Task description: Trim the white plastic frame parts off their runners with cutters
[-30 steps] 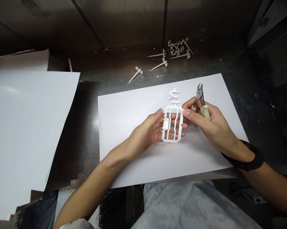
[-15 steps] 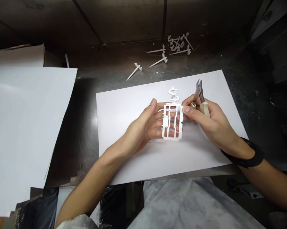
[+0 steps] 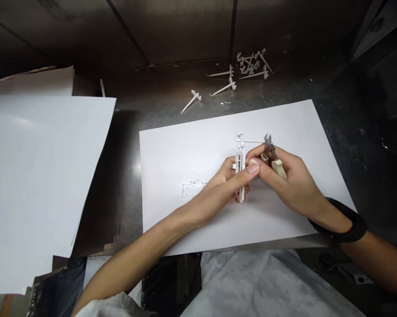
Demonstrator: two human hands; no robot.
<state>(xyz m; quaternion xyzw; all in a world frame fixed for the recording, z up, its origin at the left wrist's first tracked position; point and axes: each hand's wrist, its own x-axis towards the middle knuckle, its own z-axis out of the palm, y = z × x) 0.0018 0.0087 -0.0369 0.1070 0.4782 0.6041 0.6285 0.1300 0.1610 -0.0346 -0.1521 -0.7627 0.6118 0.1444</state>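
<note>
A white plastic frame (image 3: 240,165) is seen nearly edge-on, with its branched stem (image 3: 240,141) at the top and a thin rod pointing right. My left hand (image 3: 220,189) is closed around the frame, thumb at its right side. My right hand (image 3: 286,176) holds cutting pliers (image 3: 273,156), jaws upward and apart, handles between its fingers; its thumb and fingertips meet the left thumb beside the frame. Another flat white frame (image 3: 192,189) lies on the white sheet (image 3: 271,222), partly hidden by the left forearm.
Several white branched stems (image 3: 251,64) lie on the dark metal table (image 3: 126,132) behind the sheet, one lying apart (image 3: 192,101). A stack of large white sheets (image 3: 43,167) stands at the left. Small white scraps lie near the stems.
The held frame has turned from face-on to nearly edge-on. My left hand has gone from spread behind it to closed on it. The pliers have dipped a little, and the flat frame shows more.
</note>
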